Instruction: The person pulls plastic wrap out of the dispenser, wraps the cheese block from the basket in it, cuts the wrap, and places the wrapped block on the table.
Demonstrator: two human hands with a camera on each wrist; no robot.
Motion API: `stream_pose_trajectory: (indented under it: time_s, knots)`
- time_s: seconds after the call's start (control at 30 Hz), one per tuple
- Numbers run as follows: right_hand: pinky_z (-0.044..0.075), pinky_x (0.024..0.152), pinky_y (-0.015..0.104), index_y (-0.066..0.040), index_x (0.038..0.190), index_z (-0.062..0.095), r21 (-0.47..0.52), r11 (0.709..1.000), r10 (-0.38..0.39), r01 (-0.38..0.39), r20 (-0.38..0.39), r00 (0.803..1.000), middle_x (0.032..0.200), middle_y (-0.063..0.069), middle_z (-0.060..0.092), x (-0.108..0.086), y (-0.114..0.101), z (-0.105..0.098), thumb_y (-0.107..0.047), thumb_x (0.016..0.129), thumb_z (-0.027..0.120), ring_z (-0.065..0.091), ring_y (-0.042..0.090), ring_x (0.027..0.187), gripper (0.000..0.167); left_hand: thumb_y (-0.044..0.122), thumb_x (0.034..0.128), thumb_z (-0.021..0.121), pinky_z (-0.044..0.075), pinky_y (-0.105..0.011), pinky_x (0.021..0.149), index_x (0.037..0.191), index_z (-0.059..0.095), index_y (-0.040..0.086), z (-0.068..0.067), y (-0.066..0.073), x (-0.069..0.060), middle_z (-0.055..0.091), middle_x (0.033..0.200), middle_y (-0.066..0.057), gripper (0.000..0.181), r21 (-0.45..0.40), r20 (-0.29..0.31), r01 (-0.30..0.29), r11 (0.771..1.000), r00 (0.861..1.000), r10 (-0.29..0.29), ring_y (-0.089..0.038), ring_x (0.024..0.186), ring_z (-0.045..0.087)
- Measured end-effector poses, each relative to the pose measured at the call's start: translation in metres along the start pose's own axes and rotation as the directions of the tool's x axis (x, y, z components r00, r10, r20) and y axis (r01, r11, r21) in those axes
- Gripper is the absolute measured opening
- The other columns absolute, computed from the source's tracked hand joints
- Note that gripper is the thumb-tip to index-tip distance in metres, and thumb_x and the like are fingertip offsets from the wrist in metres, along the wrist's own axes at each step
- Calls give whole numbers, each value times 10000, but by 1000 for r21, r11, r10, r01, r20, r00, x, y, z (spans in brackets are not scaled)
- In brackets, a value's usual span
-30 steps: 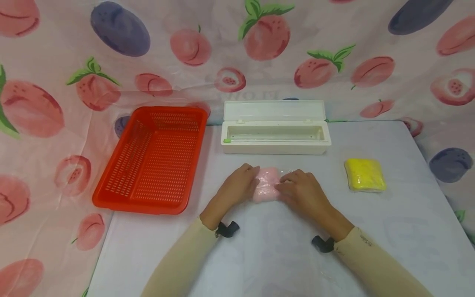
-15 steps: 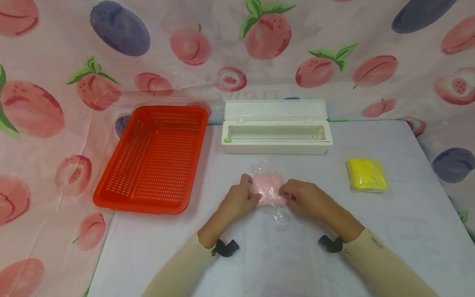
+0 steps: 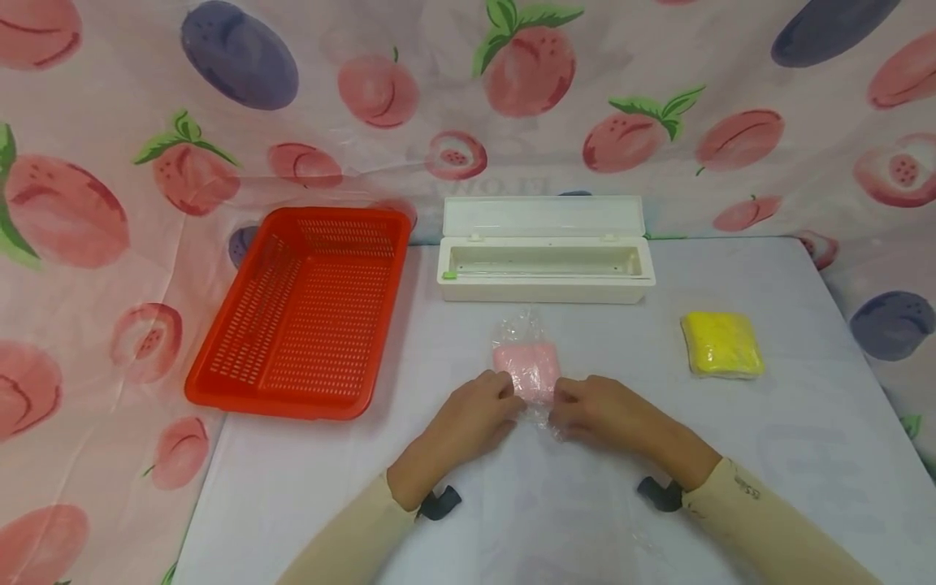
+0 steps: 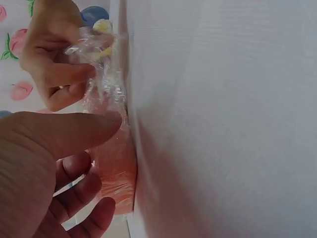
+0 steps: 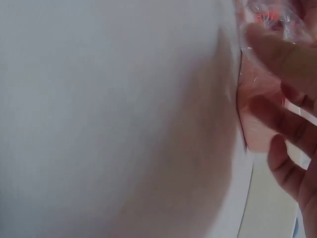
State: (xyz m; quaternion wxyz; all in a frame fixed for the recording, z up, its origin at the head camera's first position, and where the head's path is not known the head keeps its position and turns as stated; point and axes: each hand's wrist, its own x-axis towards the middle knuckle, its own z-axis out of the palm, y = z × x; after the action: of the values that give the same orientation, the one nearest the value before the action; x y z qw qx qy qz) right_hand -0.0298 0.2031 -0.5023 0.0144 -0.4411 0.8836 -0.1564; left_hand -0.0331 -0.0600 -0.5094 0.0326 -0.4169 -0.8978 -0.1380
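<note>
A soft-looking pink block [image 3: 528,367] lies on the white tabletop in the head view, wrapped in clear plastic wrap [image 3: 521,325] that sticks out at its far and near sides. My left hand [image 3: 477,416] is at its near left corner, thumb and fingers pinching the near flap of wrap. Across from it, my right hand [image 3: 610,416] pinches the flap's right side with thumb and forefinger. Crinkled film [image 4: 101,82] shows between both hands in the left wrist view. In the right wrist view, the other right fingers [image 5: 285,119] hang loosely beside the block.
A red perforated basket [image 3: 351,402] stands at the left. Behind the block sits a long white box [image 3: 544,291] with its lid raised and a small green piece at its front left. A yellow wrapped block [image 3: 722,345] lies to the right.
The pink block was turned so its wrap ends point away and toward me. Both hands then slid from its sides to the near flap of wrap.
</note>
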Motion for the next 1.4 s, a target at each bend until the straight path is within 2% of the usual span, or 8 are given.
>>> stream_pose_trajectory:
  time_s: [0.23,0.43,0.6,0.77,0.9,1.0,1.2,1.4]
  knots:
    - [560,917,333,-181,963,756,192,981,26,21,-235,972,1086,-44,700,3,7,9,-46,804,825,624,153,1077,219,419,804,860,350,-207,658,1017,703,254,11,2,2,489,939,55,311,67,-35,-7,998,999,9,-120,861,427]
    - [557,692,238,-153,960,749,341,927,259,-155,-285,923,886,-69,737,9,5,10,-37,831,801,626,55,770,181,514,838,795,321,-220,604,902,666,243,18,9,11,484,903,52,306,145,-95,42,989,995,-29,-130,823,431]
    - [457,573,209,-146,925,723,394,867,421,-304,-254,871,766,-99,692,16,1,9,-124,910,744,499,28,627,34,290,920,730,425,-203,621,912,764,219,12,10,18,583,843,65,79,2,-94,153,988,984,-153,-108,775,519]
    - [456,586,217,-143,920,710,423,826,502,-372,-252,827,726,-102,664,26,-1,7,-191,948,732,514,54,631,60,255,908,744,429,-221,646,913,786,185,4,6,21,636,756,57,81,-274,-25,294,916,950,-313,-94,713,531]
    - [453,577,223,-144,913,732,426,807,537,-409,-241,808,680,-87,624,34,-2,6,-206,942,748,516,78,620,70,241,922,723,443,-195,636,921,774,159,3,2,23,687,764,45,96,-375,17,360,854,924,-382,-64,688,563]
    - [477,599,229,-125,908,748,418,796,561,-438,-238,793,716,-67,650,39,-2,7,-206,924,769,544,87,645,85,250,934,712,459,-185,630,935,769,154,5,1,25,715,780,50,111,-404,15,386,830,909,-415,-51,691,595]
    - [474,576,238,-117,877,727,406,771,606,-491,-232,761,696,-38,655,44,-2,8,-194,894,792,547,102,629,102,235,937,689,420,-199,562,881,752,149,7,1,30,683,695,52,120,-380,-29,403,832,894,-446,-73,621,569]
    - [481,572,247,-119,869,653,403,762,621,-507,-232,749,684,-24,668,43,3,9,-239,872,814,575,100,617,201,215,877,711,431,-225,559,828,744,143,9,-2,36,665,684,52,93,-456,23,502,735,832,-554,-88,627,568]
